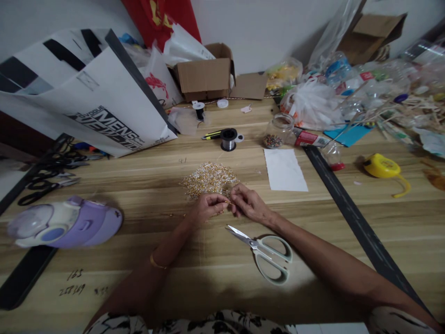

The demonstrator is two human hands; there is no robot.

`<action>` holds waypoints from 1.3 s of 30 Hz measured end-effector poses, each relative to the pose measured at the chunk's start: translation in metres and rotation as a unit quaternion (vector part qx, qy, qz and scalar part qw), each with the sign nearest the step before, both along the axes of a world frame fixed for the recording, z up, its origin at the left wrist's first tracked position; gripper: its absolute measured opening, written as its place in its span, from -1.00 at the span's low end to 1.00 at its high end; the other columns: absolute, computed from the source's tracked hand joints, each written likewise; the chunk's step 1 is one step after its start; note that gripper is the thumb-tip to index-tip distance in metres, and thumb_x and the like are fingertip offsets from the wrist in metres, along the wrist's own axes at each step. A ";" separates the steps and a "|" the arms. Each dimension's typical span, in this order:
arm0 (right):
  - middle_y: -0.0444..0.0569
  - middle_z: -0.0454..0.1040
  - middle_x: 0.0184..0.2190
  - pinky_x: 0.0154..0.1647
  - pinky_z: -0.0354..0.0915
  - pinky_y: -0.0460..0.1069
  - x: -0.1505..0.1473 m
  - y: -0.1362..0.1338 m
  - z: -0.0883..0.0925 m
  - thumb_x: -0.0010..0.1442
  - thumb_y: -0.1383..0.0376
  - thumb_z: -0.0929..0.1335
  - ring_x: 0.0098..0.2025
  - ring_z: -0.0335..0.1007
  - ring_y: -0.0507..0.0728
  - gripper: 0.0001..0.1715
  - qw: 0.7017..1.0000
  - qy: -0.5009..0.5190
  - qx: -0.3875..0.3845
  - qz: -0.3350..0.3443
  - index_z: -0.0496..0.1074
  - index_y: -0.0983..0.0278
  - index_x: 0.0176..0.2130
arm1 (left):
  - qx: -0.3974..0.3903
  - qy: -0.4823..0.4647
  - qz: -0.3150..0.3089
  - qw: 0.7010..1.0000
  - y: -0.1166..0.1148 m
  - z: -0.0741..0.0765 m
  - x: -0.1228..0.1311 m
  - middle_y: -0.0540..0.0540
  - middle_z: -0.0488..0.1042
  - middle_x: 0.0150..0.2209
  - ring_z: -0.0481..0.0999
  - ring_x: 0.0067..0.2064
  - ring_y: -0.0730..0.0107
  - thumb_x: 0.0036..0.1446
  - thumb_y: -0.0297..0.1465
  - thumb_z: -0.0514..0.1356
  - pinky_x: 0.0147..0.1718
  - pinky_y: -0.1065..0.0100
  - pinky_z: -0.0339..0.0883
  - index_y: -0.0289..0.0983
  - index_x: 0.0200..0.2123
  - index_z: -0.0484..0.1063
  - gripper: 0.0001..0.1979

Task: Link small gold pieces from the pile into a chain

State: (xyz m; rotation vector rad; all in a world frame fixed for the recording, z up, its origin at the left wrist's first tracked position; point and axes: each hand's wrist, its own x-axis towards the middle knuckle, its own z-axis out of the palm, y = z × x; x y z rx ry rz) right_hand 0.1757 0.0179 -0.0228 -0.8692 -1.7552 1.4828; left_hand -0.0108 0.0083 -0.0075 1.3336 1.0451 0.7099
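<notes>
Over the near edge of a pile of small gold and silver beads [208, 177], both hands meet fingertip to fingertip. My left hand [207, 207] is closed in a pinch on a short strand of gold beads [227, 202]. My right hand [251, 204] pinches at the other end of that strand; its fingers partly hide what they grip, and any thread is too fine to make out. A few loose gold beads lie below my left fingers. Just in front of my right forearm rest scissors [255, 245] with pale handles, blades slightly apart.
Behind the pile stand a wire spool [228, 140] and a bead jar [278, 132]. White paper [285, 170] and a yellow tape measure [382, 166] lie right. At left are a purple bottle [83, 222], several black-handled scissors [48, 183] and a large paper bag [104, 106].
</notes>
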 end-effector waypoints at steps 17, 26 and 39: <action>0.04 0.38 -0.24 -0.24 0.27 0.02 0.002 0.005 0.006 0.19 0.19 0.29 -0.23 0.29 0.13 -0.79 0.977 -0.045 0.199 -0.054 0.37 0.27 -0.22 | -0.011 0.007 0.031 0.999 0.001 -0.002 0.001 0.00 0.39 -0.57 0.33 -0.53 0.54 -0.08 -0.21 0.26 -0.50 0.48 0.24 -0.37 -0.40 0.47 -0.69; -0.01 0.36 -0.40 -0.29 0.24 0.01 -0.004 -0.003 0.012 0.23 0.22 0.27 -0.31 0.28 0.11 -0.81 0.976 -0.022 0.212 -0.047 0.39 0.26 -0.33 | 0.023 0.029 -0.002 0.999 -0.001 0.000 0.004 0.03 0.33 -0.58 0.28 -0.52 0.56 -0.03 -0.20 0.22 -0.52 0.51 0.17 -0.37 -0.49 0.43 -0.70; -0.06 0.34 -0.45 -0.39 0.16 -0.06 -0.001 0.003 0.007 0.23 0.20 0.25 -0.39 0.23 0.06 -0.76 0.982 -0.049 0.158 -0.094 0.36 0.30 -0.38 | -0.021 0.012 0.031 0.999 -0.001 0.002 0.003 -0.03 0.44 -0.51 0.34 -0.51 0.54 -0.11 -0.27 0.28 -0.49 0.47 0.24 -0.38 -0.34 0.49 -0.70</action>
